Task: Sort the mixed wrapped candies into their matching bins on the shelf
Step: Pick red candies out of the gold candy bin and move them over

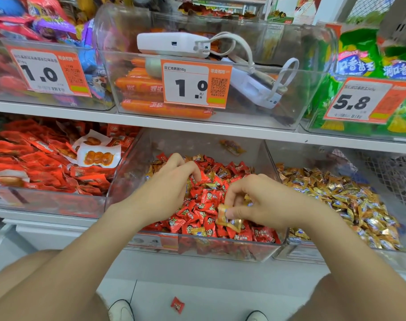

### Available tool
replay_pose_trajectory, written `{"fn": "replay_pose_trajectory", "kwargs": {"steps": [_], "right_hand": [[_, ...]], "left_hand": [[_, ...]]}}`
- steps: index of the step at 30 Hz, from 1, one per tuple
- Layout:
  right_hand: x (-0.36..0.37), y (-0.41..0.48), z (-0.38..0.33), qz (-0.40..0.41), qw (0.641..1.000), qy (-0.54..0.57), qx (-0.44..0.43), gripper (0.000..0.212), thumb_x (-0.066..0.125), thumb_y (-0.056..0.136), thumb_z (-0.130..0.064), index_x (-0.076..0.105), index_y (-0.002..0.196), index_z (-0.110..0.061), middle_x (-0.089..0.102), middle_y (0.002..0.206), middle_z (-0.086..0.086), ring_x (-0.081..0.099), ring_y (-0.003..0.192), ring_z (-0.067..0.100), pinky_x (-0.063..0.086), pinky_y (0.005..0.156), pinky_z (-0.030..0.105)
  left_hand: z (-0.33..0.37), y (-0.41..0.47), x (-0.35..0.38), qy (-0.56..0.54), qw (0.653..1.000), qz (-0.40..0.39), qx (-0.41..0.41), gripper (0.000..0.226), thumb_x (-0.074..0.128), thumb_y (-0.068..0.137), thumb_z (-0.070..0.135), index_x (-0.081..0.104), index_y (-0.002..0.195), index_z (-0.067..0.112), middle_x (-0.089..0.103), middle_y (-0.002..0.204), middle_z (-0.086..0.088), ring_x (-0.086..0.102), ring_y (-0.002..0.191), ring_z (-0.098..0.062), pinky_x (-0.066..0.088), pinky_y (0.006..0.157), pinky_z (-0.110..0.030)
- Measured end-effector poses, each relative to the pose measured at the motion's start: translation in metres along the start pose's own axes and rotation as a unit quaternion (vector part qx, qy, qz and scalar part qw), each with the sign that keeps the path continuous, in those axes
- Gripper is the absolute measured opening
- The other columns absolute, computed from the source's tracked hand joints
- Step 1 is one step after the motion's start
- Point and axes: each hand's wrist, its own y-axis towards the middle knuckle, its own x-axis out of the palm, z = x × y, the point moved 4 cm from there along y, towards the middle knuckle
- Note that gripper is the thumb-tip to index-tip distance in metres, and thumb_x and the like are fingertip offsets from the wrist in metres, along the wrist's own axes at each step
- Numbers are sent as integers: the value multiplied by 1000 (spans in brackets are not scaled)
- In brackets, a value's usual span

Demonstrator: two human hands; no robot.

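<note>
Two hands work the middle bin [128, 163]. Left hand [172, 179] digs curled fingers into the red candies [204, 205] at the bin's back-left; can't tell if it grips one. Right hand [255, 200] pinches a gold candy [227, 220] by the front edge. Step looks like pulling gold strays. Next is probably to lift it over the right wall and drop it in the gold bin [313, 154]. A stray red candy [177, 304] lies on the floor [220, 293].

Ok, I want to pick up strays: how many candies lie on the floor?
1: a red wrapped candy on the floor between the shoes; the arms may hide others.
</note>
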Motion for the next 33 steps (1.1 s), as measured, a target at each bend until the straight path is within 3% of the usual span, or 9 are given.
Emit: {"fn": "replay_pose_trajectory", "kwargs": {"steps": [6,12,15,17,21,25,28,31,33], "right_hand": [[-8,3,6,71,983,168,27,12,68,103,-19,61,101,-10,74,95,7,79,76,18,65,71,36],[-7,7,13,94,972,210,38,18,72,99,-28,58,94,-17,73,70,6,52,63,25,42,64,42],[-6,12,8,129,951,275,58,12,68,95,-12,57,89,-12,72,66,0,53,52,10,41,57,23],[-7,14,3,135,947,285,62,10,58,95,-7,66,92,-11,73,72,1,54,51,4,40,53,16],[-2,15,5,108,963,241,53,31,58,107,-26,77,88,-9,56,63,4,44,52,16,36,50,25],[-5,10,0,84,979,185,7,15,68,102,-37,81,100,-29,71,72,-3,59,61,11,49,58,29],[-4,9,2,67,996,63,7,17,80,87,-55,81,88,-38,77,83,-16,71,80,5,58,81,35],[3,13,4,71,995,-61,29,34,84,72,-70,81,88,-40,69,70,-25,61,74,-3,52,72,31],[8,17,2,66,994,-84,10,29,84,76,-66,82,89,-41,68,74,-28,57,83,-2,52,77,33]], "left_hand": [[11,-5,0,-43,998,-37,37,34,43,106,5,54,103,37,40,108,16,53,78,-11,48,65,-31],[10,-6,-11,-99,994,2,46,22,79,92,15,73,99,35,70,103,22,70,90,2,54,83,-18],[14,-9,-12,-108,992,-4,62,33,62,96,1,69,97,33,69,95,21,67,87,-2,51,75,-17],[15,-12,-11,-126,991,-27,42,37,48,95,-4,63,92,30,62,82,18,57,69,-2,43,61,-18],[19,-15,-4,-99,989,-89,59,15,66,91,15,73,84,27,65,82,11,58,76,-3,42,68,-15],[12,-17,6,-66,980,-169,79,8,84,85,44,81,92,40,68,94,16,59,102,-6,47,86,-24],[14,-18,6,-71,976,-190,85,2,81,90,37,81,91,36,68,97,16,56,106,-4,44,91,-23],[16,-17,4,-96,982,-150,62,8,68,96,22,69,89,26,69,92,10,61,92,-6,50,82,-28],[15,-16,-2,-152,982,-105,24,8,61,96,21,57,89,22,72,95,10,66,91,-5,53,78,-33]]}}
